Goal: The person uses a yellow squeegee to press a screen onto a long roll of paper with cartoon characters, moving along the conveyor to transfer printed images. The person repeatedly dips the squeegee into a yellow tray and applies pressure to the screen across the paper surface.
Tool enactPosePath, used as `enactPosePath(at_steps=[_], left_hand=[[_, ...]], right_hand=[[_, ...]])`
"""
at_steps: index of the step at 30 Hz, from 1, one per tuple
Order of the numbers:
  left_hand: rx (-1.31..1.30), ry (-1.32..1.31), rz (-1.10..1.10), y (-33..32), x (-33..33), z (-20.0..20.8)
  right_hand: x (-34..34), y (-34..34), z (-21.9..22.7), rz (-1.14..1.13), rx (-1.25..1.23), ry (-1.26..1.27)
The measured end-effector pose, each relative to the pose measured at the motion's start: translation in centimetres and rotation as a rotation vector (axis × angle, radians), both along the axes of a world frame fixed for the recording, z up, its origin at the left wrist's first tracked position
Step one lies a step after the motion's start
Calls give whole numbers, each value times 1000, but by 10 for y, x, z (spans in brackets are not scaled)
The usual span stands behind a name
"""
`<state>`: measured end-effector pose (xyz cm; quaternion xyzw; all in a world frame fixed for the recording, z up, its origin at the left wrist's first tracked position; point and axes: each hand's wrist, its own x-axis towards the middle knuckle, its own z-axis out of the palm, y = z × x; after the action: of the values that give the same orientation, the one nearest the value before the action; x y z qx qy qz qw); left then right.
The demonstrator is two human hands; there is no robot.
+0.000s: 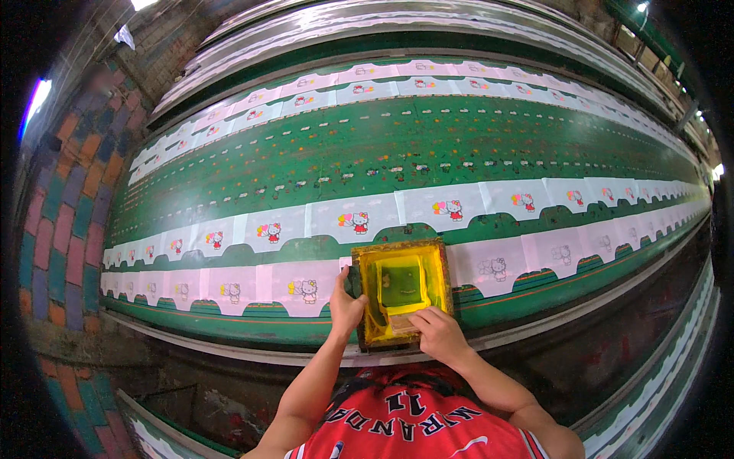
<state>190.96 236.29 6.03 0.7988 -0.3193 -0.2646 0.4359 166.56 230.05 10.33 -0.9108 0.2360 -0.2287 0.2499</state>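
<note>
A screen printing frame with yellow-stained sides lies on the near row of pale pink fabric pieces. Yellow ink coats its inside around a greenish see-through window. At the frame's left side, my left hand is closed on the edge, thumb toward the inside. My right hand grips a light brown squeegee at the near end of the window, inside the frame. Left of the frame, the pink pieces carry cartoon cats with yellow balloons; to the right, the cats show grey outlines only.
The long green printing table carries further rows of white and pink pieces, some with coloured cat prints. A pale rail runs along its near edge. More long tables stand beyond. A multicoloured brick-patterned floor lies at left.
</note>
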Motion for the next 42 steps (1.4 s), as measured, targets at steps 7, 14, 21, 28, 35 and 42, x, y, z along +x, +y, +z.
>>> enactPosePath(at_steps=[7,14,21,28,35,42], left_hand=[[-65,-35,-35,2,4,-6],[-15,-5,-22,1,2,2],[-162,-112,-46,2,9,-37],[0,88,-14,4,1,2],[-164,162,-19,-8,-12,-3],[-289,74,-66,-75,-113,-17]], right_hand=[[-23,0,0,81,-30,84],[34,-45,-24,105,-132,-4],[95,-102,-8,-76,-9,-88],[38,-14,-26,-46,-34,67],[3,-10,-1,29,-11,-14],[-91,-77,17,-46,-14,53]])
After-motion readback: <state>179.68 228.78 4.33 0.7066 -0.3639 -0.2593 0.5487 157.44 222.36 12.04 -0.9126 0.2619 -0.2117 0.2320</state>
